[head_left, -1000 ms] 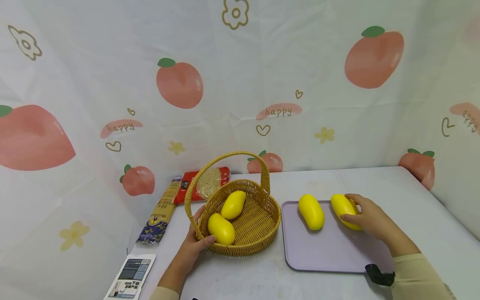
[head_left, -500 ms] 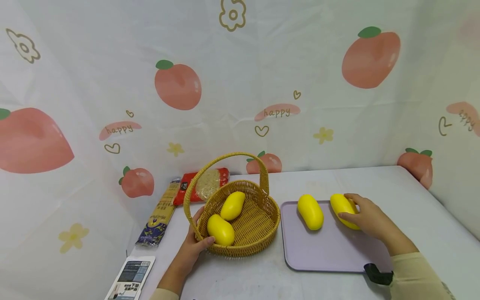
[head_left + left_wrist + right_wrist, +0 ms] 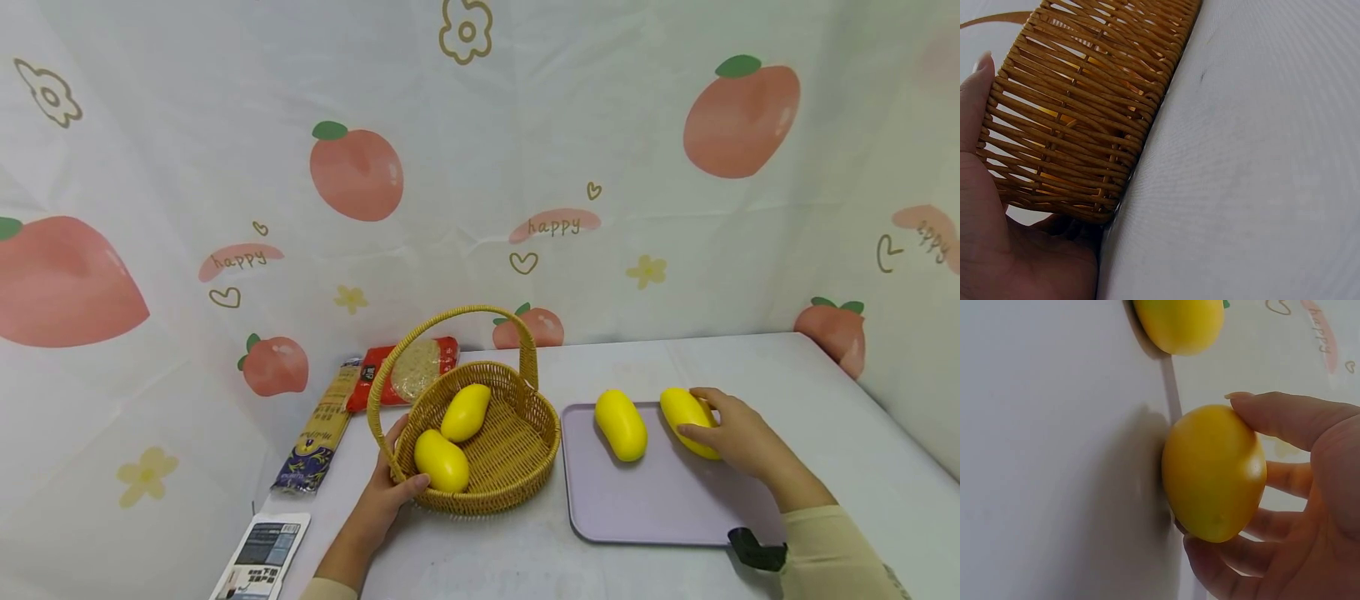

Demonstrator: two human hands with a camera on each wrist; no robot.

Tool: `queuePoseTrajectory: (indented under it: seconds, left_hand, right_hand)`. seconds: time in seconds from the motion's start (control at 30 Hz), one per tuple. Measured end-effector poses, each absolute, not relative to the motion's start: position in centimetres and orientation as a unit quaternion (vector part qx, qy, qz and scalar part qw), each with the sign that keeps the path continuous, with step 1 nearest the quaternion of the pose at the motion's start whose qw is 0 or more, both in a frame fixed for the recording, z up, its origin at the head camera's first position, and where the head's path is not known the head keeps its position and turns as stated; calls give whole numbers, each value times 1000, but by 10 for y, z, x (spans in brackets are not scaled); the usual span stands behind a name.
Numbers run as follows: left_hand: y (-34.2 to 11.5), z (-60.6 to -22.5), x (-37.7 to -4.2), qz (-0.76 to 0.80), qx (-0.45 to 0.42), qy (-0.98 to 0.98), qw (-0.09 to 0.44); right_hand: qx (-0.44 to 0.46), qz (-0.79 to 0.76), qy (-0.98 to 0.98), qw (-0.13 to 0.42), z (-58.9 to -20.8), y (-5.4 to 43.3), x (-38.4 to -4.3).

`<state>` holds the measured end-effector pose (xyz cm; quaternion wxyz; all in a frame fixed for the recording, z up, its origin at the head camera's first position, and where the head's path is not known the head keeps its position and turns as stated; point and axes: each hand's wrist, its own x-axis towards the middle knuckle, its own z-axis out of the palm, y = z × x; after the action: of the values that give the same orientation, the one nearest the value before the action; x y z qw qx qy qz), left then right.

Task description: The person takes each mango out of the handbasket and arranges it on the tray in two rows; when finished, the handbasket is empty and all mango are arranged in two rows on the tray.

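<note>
A round woven basket [image 3: 517,467] with a tall arched handle stands on the table, left of centre. My left hand [image 3: 384,493] grips its near left side, thumb on the rim; the left wrist view shows the woven wall [image 3: 1079,106] close up. Inside lie two yellow mangoes, one farther back [image 3: 467,412] and one nearer [image 3: 442,461]. On a pale purple tray [image 3: 645,508] to the right are two more. My right hand [image 3: 742,442] holds the right-hand mango [image 3: 684,412], thumb on one side and fingers on the other. The other tray mango [image 3: 621,425] lies just left of it.
Behind the basket lies a red bag of grain [image 3: 416,371]. A long gold and blue packet [image 3: 318,433] is left of it, and a white packet [image 3: 262,554] sits at the front left. A patterned cloth [image 3: 450,167] hangs behind the table [image 3: 517,558].
The head view has shifted very slightly. Both hands keep their places, the left at the basket and the right around the mango.
</note>
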<state>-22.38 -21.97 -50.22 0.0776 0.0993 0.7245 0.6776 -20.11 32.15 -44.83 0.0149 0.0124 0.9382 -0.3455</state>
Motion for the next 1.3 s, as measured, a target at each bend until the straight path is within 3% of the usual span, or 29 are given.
queuePoseTrajectory:
  seconds: [0.73, 1.3]
  left_hand:
    - [-219, -502, -225, 679, 107, 722, 79]
    - [-220, -503, -225, 680, 103, 721, 81]
  right_hand:
    - [-19, -345, 937, -39, -422, 327, -190]
    - [-62, -421, 902, -75, -390, 294, -174]
